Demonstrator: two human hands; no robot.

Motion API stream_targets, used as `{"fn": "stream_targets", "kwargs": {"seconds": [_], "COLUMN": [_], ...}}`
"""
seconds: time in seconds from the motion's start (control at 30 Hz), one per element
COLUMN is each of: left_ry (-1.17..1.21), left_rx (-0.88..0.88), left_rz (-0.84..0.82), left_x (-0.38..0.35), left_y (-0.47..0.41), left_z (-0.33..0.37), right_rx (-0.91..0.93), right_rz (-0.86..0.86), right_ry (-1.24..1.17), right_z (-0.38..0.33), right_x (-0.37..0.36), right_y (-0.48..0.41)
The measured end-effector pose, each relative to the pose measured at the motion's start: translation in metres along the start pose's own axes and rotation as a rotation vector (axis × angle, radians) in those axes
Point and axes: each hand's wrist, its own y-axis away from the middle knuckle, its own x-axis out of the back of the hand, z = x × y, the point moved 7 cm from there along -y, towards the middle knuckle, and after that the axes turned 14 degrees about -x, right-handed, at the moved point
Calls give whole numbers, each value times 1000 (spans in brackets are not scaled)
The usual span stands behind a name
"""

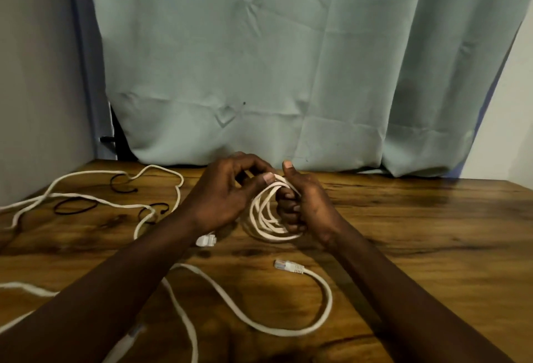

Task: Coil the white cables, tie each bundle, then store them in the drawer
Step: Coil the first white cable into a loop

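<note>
The right hand grips the coil just above the table so its loops cannot spring apart, while the left hand pinches another strand onto it (black ties lie left).

You have nothing to read here: no word, label, brand, number or sign shows on the white cables, their plugs, the black ties, the wooden worktop or the green curtain behind it.
</note>
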Motion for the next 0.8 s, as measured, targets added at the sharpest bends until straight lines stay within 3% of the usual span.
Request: {"fn": "stream_targets", "kwargs": {"seconds": [0.1, 0.3, 0.47, 0.6, 0.8], "left_ry": [153, 155, 487, 600, 847], "left_rx": [60, 145, 392, 429, 485], "left_rz": [-13, -73, 50, 144, 221], "left_x": [-12, -30, -41, -41, -46], "left_y": [2, 5, 16, 13, 11], "left_z": [-2, -11, -18, -21, -19], "right_rx": [-110, -148, -167, -101, -122], "right_rz": [-100, -156, -130, -78, -132], "right_ry": [-207, -287, -329, -292, -247], "right_z": [9, 10, 17, 12, 11], "right_x": [-4, -2, -4, -1, 1], "right_y": [-2, 0, -4, -7, -7]}}
